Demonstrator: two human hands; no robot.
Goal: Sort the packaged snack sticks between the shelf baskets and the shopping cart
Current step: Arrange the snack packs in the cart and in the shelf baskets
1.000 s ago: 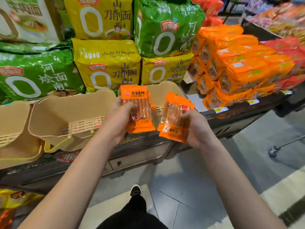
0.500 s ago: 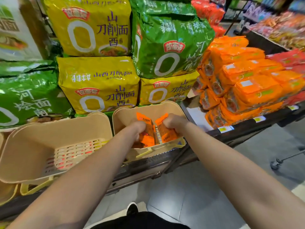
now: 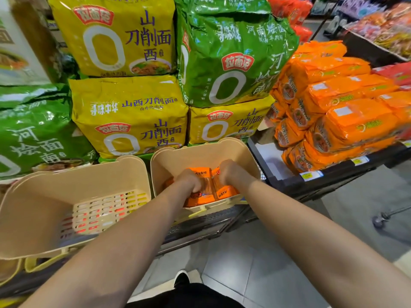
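Inside the right basket [image 3: 242, 156], both hands [image 3: 189, 180] [image 3: 230, 172] grip orange snack packs [image 3: 203, 192].

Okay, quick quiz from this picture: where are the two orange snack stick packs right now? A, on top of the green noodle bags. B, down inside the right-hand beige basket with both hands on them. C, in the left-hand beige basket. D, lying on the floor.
B: the left hand and right hand hold the orange snack stick packs inside the right-hand beige basket.
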